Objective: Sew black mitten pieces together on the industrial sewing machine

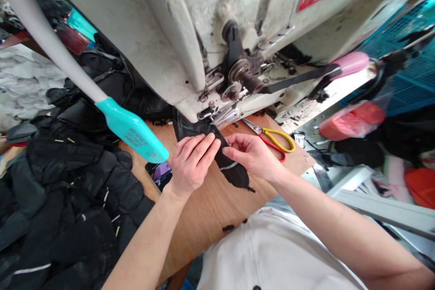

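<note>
A black fabric piece with a pale stripe runs from under the front of the sewing machine toward my body. My left hand lies on its left side, fingers together and pressed down on the cloth near the machine's metal guide. On the other side, my right hand pinches the fabric's right edge between thumb and curled fingers. Scissors with yellow and red handles lie just beyond my right hand.
A turquoise-headed lamp hangs at the left, above a phone on the wooden table. Black garments are heaped at the left. A pink-handled lever and a grey metal frame stand at the right.
</note>
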### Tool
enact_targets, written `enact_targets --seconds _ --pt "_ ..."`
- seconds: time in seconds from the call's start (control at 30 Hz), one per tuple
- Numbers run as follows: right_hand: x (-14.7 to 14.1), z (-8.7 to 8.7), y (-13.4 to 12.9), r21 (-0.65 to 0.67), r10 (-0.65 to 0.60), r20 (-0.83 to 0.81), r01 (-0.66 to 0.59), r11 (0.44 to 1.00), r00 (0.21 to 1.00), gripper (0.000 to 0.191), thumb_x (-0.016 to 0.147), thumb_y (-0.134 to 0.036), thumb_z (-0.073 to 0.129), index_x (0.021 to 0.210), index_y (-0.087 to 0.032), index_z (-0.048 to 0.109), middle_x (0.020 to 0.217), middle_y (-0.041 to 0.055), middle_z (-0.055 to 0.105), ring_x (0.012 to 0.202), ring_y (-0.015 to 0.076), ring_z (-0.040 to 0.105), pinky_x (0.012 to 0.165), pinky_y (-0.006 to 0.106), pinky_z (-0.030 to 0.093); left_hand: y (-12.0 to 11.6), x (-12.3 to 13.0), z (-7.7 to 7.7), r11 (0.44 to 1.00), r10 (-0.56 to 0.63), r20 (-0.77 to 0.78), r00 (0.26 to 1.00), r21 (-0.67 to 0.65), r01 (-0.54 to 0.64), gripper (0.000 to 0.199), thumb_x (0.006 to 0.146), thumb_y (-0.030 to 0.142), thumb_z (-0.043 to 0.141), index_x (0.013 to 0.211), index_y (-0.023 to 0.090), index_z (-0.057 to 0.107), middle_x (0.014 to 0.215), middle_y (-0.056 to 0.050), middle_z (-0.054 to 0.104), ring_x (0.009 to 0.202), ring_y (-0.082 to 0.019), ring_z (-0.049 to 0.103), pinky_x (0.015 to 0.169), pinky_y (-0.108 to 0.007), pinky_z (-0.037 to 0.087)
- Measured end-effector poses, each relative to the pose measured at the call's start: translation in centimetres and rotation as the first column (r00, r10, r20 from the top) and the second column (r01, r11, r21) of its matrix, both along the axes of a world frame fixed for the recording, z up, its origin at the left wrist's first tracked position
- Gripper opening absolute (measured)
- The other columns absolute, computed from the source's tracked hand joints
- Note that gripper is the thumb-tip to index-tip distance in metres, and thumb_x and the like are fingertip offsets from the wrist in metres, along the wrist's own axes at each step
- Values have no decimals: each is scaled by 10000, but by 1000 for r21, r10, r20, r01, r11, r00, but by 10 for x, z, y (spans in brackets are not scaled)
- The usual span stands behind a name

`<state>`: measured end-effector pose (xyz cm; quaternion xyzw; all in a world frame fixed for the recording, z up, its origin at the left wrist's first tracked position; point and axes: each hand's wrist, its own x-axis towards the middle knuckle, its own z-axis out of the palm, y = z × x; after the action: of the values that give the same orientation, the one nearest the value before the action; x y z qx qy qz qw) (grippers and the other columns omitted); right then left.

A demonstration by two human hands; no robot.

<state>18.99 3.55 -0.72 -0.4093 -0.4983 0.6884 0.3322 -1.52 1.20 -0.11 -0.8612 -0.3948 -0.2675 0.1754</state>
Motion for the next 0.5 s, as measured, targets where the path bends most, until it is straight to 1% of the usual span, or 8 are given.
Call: enact_targets --seconds 0.13,0.23,0.37,0.5 --pt "-2 0 -1 27 -8 3 8 1000 1000 287 810 -384 732 957 -144 672 626 -48 524 536 79 402 474 206 304 3 -1 0 998 -42 -31 999 37 43 332 914 120 616 1239 176 661 1234 -58 720 1100 -227 654 951 -395 481" --pt "-3 0 -1 36 -14 0 14 999 1000 290 816 -388 722 951 -139 659 626 -50 509 535 76 387 469 204 291 4 -2 2 998 -57 -58 997 31 59 323 922 128 612 1238 172 662 1247 -50 713 1087 -227 654 928 -395 476" --pt "-3 1 -3 55 -19 19 18 998 1000 281 848 -389 678 966 -134 659 626 -51 493 532 73 376 466 203 290 5 -1 3 998 -57 -72 996 11 58 312 925 129 611 1230 169 663 1254 -46 709 1057 -225 657 911 -402 472" --pt "-3 0 -5 67 -25 28 23 998 999 256 872 -378 640 963 -139 651 647 -42 511 541 76 393 473 201 305 6 1 3 999 -40 -45 998 -15 40 315 915 104 614 1218 174 662 1245 -47 714 1038 -224 660 907 -400 469"
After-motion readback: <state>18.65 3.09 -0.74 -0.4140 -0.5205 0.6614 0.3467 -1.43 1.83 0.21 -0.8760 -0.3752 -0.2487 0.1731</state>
